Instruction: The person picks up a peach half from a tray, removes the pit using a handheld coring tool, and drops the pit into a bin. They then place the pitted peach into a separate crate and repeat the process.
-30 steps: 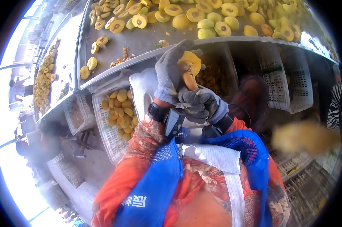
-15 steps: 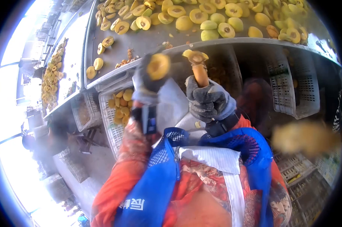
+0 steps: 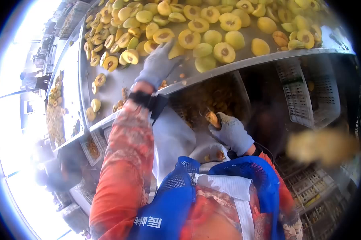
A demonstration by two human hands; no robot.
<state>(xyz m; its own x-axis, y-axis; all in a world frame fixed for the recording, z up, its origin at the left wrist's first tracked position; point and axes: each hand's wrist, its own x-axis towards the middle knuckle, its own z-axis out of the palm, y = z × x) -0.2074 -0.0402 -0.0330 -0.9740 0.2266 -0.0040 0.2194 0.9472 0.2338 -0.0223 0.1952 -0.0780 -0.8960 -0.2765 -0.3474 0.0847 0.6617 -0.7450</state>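
Observation:
My left hand [image 3: 158,64], in a grey glove, reaches over the metal table's front edge with its fingers stretched out and apart. A yellow peach half [image 3: 176,51] lies between its thumb and fingers, against the glove. Lower down, my right hand [image 3: 231,133], also gloved, is closed around a wooden-handled tool [image 3: 213,119]. A thin curved metal end shows at the tip of the tool, above a crate. Many halved peaches [image 3: 198,25] cover the table, several cut side up with their brown centres showing.
The metal table edge [image 3: 244,66] runs across in front of me. Beneath it stand a crate of dark scraps [image 3: 216,96] and white slotted crates [image 3: 294,90]. Small scraps [image 3: 119,105] lie near the edge. A blurred tan blob [image 3: 323,147] hangs at right.
My left hand has moved up and forward onto the table; the peach half it held is no longer in it. My right hand has lowered, and the fruit piece has left the tool's tip.

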